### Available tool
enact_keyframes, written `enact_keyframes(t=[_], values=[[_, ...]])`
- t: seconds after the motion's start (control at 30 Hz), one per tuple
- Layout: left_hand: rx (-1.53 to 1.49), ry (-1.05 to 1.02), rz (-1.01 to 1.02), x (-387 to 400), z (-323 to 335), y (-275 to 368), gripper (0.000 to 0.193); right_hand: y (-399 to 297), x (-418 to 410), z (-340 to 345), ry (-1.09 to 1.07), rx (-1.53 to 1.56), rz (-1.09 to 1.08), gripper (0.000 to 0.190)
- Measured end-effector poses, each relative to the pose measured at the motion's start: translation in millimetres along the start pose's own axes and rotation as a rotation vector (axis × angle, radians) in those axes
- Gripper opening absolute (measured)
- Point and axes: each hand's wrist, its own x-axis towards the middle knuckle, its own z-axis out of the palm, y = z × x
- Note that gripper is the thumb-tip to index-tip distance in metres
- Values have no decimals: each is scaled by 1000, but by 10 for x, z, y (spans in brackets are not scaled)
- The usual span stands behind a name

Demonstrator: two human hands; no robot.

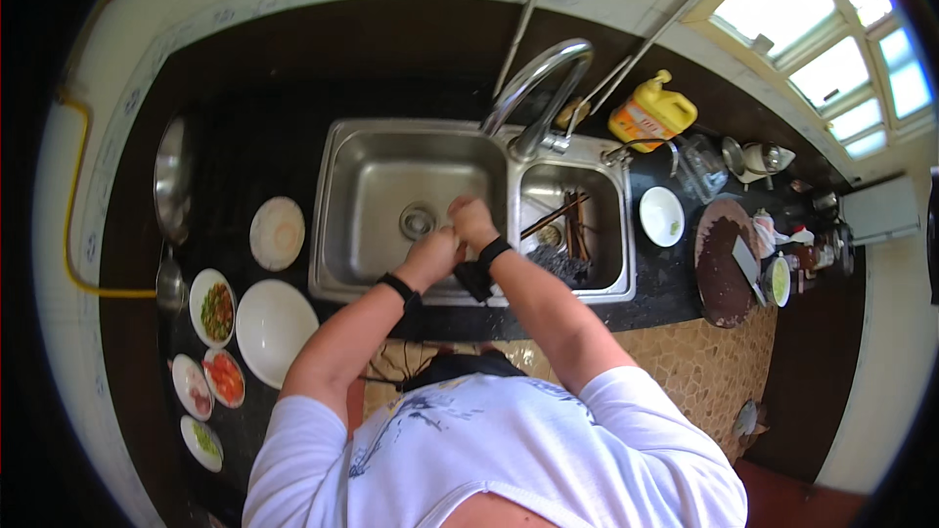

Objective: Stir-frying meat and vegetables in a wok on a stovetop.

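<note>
Over the big basin of a steel double sink (367,161), my left hand (433,257) and my right hand (472,221) meet, touching each other. Their fingers are curled and partly hidden, so I cannot tell whether anything is between them. Both wrists wear black bands, and a black object (475,280) hangs by the right one at the sink's front rim. Just left of the hands is the round drain (417,221). The smaller basin to the right holds several brown chopsticks (576,227) and a dark grey scouring pad (556,262). A chrome faucet (539,88) arches above the sink.
On the left counter stand a large white bowl (276,334), a plate (276,233) and several small dishes of chopped food (217,312). To the right are a white bowl (662,216), a yellow detergent jug (651,114) and a round chopping board (715,271) with a cleaver (747,268).
</note>
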Motion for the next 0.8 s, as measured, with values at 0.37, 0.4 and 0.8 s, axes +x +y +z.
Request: enact_keyframes(t=[0.37, 0.4, 0.8], values=[[-126, 344, 129, -109, 189, -825, 29, -818, -632, -326, -168, 610, 420, 83], [-19, 330, 93, -71, 163, -621, 27, -715, -687, -412, -106, 609, 412, 83], [-161, 528, -273, -188, -111, -85, 30, -954, -1174, -1031, -128, 698, 167, 31]])
